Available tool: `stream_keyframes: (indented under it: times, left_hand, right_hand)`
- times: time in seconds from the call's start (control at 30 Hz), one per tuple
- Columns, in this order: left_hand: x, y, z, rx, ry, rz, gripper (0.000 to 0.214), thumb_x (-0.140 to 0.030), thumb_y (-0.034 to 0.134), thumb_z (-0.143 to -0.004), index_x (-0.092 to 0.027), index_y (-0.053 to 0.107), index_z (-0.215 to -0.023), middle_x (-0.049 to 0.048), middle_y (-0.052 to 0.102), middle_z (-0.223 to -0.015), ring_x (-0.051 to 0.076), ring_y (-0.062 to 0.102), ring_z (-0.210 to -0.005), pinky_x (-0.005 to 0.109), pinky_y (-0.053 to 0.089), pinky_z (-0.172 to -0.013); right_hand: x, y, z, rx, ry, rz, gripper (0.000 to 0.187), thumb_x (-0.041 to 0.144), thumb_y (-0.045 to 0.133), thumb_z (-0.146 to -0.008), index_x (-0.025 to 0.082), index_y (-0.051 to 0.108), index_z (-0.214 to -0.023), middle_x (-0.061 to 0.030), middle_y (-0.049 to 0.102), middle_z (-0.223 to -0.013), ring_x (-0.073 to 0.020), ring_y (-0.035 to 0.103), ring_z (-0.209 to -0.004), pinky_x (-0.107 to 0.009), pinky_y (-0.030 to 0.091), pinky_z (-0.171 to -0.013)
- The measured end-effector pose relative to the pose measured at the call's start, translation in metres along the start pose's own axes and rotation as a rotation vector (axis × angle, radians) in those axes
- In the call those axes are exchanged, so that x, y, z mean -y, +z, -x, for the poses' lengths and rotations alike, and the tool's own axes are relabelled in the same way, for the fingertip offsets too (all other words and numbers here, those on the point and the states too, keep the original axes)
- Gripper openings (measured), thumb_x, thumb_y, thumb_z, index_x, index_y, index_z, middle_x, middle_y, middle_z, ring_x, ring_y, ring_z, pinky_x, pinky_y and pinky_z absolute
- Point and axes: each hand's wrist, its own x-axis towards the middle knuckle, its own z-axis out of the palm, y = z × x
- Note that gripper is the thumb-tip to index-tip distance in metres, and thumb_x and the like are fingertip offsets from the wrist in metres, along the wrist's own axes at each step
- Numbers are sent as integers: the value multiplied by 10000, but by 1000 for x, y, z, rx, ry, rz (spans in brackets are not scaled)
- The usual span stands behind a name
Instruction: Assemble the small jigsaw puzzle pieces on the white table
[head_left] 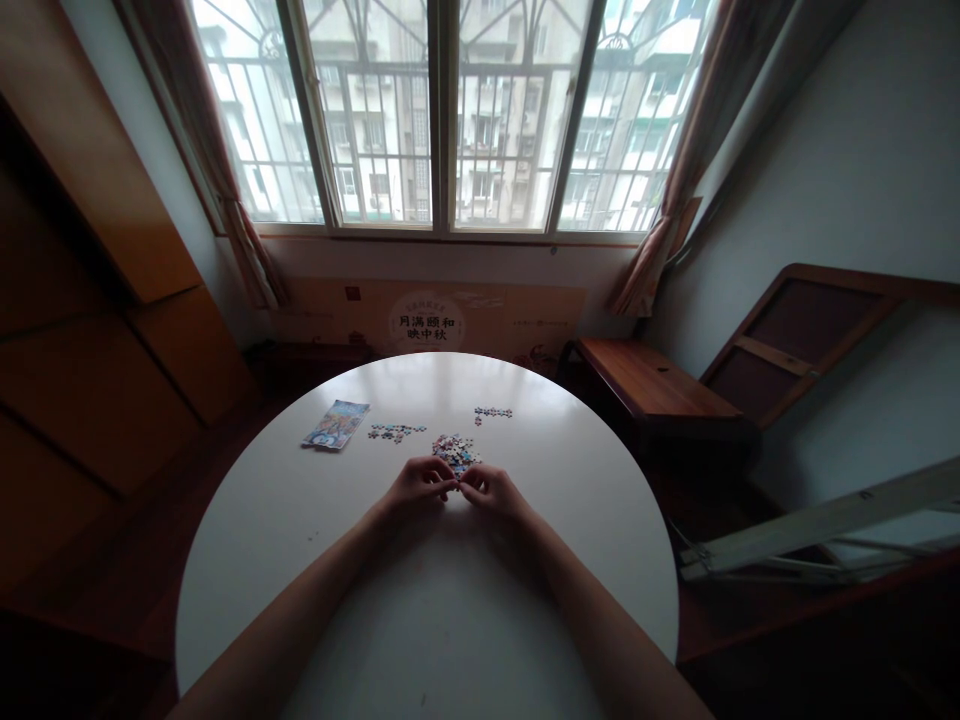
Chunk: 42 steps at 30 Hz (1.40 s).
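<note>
Holds left hand (pixel 415 481) and right hand (pixel 495 490) almost together, with fingers bent into a pinch, at the near edge of the pile of jigsaw pieces (pixel 455 451) on the round white table (pixel 262 530). Cannot tell clearly about any piece gripped between the fingertips.

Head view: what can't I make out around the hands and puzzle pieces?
Head view: whether the left hand and right hand pinch a piece; fingers cover it, too small.
Head view: near side of the puzzle pile, partly behind the hands.
Head view: print on the picture sheet, too small and blurred.
Head view: table's near edge, cut off by the bottom edge.
</note>
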Motion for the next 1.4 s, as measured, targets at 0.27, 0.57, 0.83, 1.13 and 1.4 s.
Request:
stream_keyframes:
  times: [0.27,0.57,0.83,1.13,1.4]
  left_hand:
    - [2,2,1,-2,32,-74,300,-388,723,-679,-114,676,-791,59,680,-771,114,607,-587,202,471,-514]
    - [12,3,0,-4,66,-128,231,-309,685,-709,-119,671,-839,60,685,-802,101,597,-594,188,452,-519]
    - [11,4,0,-2,123,-212,213,-310,666,-736,-128,665,-845,53,689,-799,97,595,-593,177,447,-511]
    - [13,2,1,31,148,-272,191,-306,670,-735,-134,677,-819,39,686,-739,98,588,-583,170,437,-501]
    - [10,2,1,48,196,-287,187,-296,637,-767,-121,701,-788,55,696,-707,112,596,-594,182,436,-526]
  right_hand:
    - [3,-4,-2,-56,32,-2,120,235,549,-737,138,614,-710,-1,589,-623,-107,484,-573,-218,361,-548]
    - [-1,-3,-3,-62,38,-17,111,237,528,-728,143,585,-708,15,546,-617,-109,464,-586,-218,352,-557]
    - [2,-5,-3,-55,40,-11,110,211,511,-740,143,588,-701,11,560,-626,-111,470,-593,-218,356,-569]
    - [-1,-3,-3,-45,50,21,118,230,538,-755,140,611,-733,5,584,-655,-119,501,-616,-220,371,-577]
    - [0,-3,-2,-39,52,24,127,235,554,-764,134,631,-756,-9,613,-675,-125,527,-629,-224,386,-587]
